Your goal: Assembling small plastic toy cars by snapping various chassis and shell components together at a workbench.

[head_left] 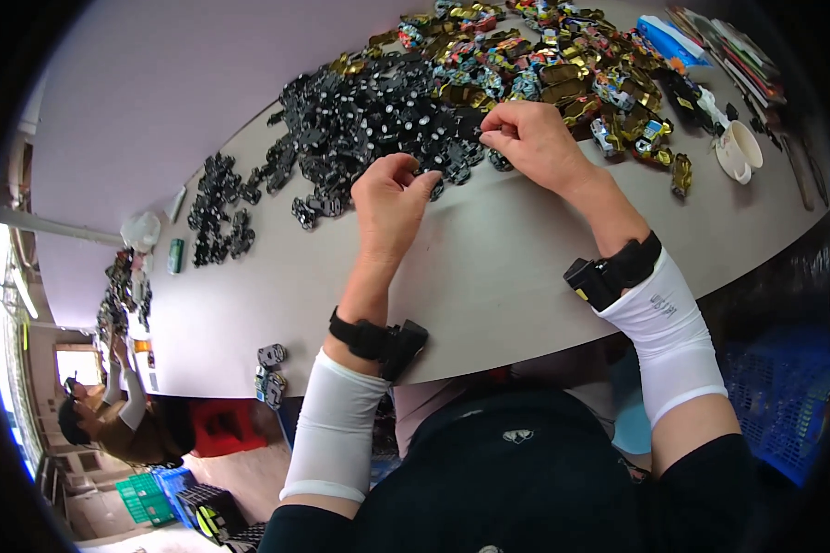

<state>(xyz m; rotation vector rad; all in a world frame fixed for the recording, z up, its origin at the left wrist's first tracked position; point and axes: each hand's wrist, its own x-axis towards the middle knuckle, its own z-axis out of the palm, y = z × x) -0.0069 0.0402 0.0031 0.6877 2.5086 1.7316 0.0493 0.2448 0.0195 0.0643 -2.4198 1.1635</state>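
Across the far part of the table lies a heap of black toy car chassis (pixel 369 111) with small wheels. My left hand (pixel 389 205) is at the near edge of this heap, its fingers curled and its thumb held apart from them. Nothing shows between them. To the right, my right hand (pixel 537 147) has its fingertips drawn together beside the dark parts, where the black heap meets a pile of gold and coloured toy car shells (pixel 563 83). What those fingertips hold, if anything, is hidden among the black pieces.
A white cup (pixel 738 152) lies tipped at the right, near a stack of papers (pixel 733 60). Smaller chassis groups (pixel 217 212) and a green can (pixel 175 256) are on the left. A few car pieces (pixel 269 376) sit at the near edge. Another person (pixel 120 424) works farther left.
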